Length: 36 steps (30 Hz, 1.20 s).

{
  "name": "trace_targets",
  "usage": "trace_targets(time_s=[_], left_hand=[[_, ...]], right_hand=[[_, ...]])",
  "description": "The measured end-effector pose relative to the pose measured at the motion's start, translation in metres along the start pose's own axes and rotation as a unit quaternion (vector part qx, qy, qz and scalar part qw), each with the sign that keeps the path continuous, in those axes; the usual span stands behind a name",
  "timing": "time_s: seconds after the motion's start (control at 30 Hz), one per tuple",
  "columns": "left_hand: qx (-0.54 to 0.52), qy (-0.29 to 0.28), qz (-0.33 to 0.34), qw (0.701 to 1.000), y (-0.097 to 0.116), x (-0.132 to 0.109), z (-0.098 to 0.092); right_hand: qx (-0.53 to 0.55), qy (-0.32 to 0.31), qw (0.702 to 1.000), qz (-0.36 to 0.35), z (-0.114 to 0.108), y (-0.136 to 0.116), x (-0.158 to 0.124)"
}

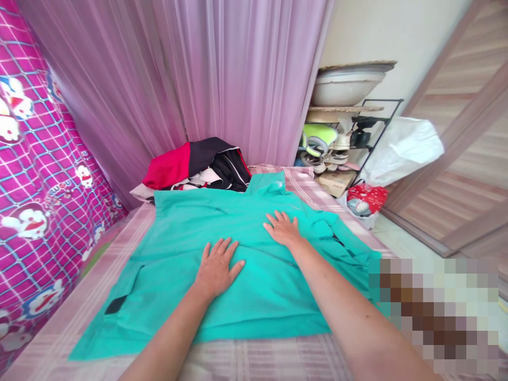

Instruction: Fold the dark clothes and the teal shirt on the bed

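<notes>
left hand (216,267): lying flat on the shirt (178,275), palm down, fingers spread open and gripping nothing; it is pressing near the middle of the cloth, a little toward the near edge of the bed (254,360).
right hand (282,227): also resting flat on the shirt, fingers open and slightly fanned, holding nothing; it is sitting farther back than the left hand, closer to the collar.
shirt: a teal garment lying spread out across the middle of the bed, collar pointing toward the far edge, one sleeve trailing toward the right edge, hem reaching toward the near left corner; a small dark patch (116,305) is showing on the cloth near that corner.
bed: wearing a pink checked cover that is showing around the shirt on the near and right sides.
clothes pile (194,164): red, black and white garments heaped at the far edge of the bed, just behind the shirt and touching its top edge.
curtain (190,74): pale purple, hanging behind the far edge.
cartoon cloth (39,201): pink, hanging along the left edge.
rack (357,137): standing beyond the far right corner, carrying shoes, with a basin (347,84) sitting on top.
bags: a white bag (400,148) and a red bag (365,198) sitting on the floor beside the rack.
</notes>
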<state>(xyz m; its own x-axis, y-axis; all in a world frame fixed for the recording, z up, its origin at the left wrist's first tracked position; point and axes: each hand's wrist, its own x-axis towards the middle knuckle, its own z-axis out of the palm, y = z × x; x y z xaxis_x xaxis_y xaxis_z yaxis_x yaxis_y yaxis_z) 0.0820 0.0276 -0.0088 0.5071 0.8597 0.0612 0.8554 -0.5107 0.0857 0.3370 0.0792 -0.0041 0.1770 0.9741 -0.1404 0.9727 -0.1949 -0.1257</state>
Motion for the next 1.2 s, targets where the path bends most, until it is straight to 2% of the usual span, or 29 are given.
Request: trace_targets(time_s=[0.27, 0.8, 1.07, 1.2], left_hand=[[-0.007, -0.001, 0.001, 1.0, -0.001, 0.001, 0.003], [-0.005, 0.019, 0.014, 1.0, -0.004, 0.0, 0.009], [-0.015, 0.021, 0.019, 0.999, -0.005, -0.001, 0.008], [-0.018, 0.007, 0.012, 1.0, -0.004, 0.0, 0.008]], right_hand=[[-0.025, 0.064, 0.997, 0.048, 0.001, 0.018, 0.031], [0.028, 0.03, 0.993, 0.114, -0.011, 0.038, 0.075], [0.03, 0.027, 0.993, 0.115, -0.015, 0.042, 0.081], [0.015, 0.011, 0.995, 0.096, -0.018, 0.039, 0.073]])
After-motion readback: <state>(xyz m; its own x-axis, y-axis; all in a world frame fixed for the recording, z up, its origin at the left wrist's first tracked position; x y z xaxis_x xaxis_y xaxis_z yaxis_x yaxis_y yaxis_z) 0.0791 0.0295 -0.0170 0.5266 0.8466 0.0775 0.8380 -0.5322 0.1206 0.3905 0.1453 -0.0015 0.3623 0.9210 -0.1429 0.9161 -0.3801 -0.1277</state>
